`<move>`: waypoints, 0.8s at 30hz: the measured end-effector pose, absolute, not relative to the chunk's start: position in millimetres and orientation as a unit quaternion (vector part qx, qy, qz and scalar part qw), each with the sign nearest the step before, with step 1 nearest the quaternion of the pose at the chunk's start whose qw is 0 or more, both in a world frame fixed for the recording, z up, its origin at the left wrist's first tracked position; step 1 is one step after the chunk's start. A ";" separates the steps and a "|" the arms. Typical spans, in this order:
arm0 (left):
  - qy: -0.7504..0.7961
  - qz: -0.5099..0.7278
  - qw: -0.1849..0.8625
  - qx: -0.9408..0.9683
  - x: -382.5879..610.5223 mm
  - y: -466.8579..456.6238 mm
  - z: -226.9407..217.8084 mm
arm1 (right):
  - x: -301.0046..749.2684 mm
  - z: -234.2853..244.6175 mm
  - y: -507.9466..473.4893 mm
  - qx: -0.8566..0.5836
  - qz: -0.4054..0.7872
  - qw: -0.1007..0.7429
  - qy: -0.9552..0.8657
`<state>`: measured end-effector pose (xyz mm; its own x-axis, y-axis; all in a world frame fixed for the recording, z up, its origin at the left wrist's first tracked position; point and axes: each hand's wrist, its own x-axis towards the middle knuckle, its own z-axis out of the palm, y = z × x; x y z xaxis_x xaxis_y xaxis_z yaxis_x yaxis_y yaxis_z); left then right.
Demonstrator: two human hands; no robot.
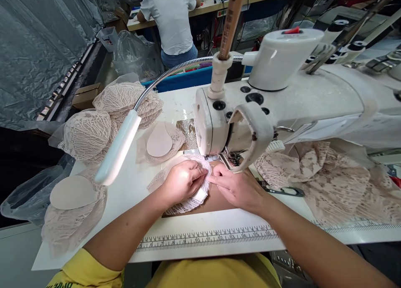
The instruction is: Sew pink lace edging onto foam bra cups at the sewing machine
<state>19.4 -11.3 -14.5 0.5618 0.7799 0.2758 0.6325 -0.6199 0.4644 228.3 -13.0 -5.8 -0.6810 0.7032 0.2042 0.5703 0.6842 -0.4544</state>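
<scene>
A beige lace bra cup [200, 196] with a pale pad inside its curve lies under the needle area of a white sewing machine [216, 125]. My left hand [184, 180] is closed on the cup, its fingers pressed together near the presser foot [213, 157]. From the other side, my right hand [236, 188] holds the cup's raw edge between thumb and forefinger, the other fingers curled. The exact pinch is partly hidden. Beneath both hands is a brown plate [219, 200] set in the white table [125, 221].
Lace pieces are stacked [87, 133] at the left, with loose pads [73, 192] nearer. A lamp [119, 148] hangs over the table. Black-handled snips [286, 190] and heaped lace [338, 175] lie right. A printed ruler [203, 238] runs along the front edge. Another person [171, 21] sits beyond.
</scene>
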 end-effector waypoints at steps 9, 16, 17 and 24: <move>0.377 0.210 0.085 0.898 20.2 -12.5 -13.6 | 220.4 -13.2 -9.3 -0.449 0.089 0.144 -0.877; 0.370 0.199 0.066 0.905 18.7 -14.4 -12.0 | 217.7 -10.5 -14.9 -0.476 0.045 0.091 -0.873; 0.370 0.198 0.067 0.906 18.3 -14.5 -12.2 | 217.8 -10.3 -14.9 -0.476 0.040 0.088 -0.874; 0.376 0.194 0.048 0.905 18.7 -12.3 -12.8 | 214.7 -11.3 -12.1 -0.485 0.016 0.068 -0.872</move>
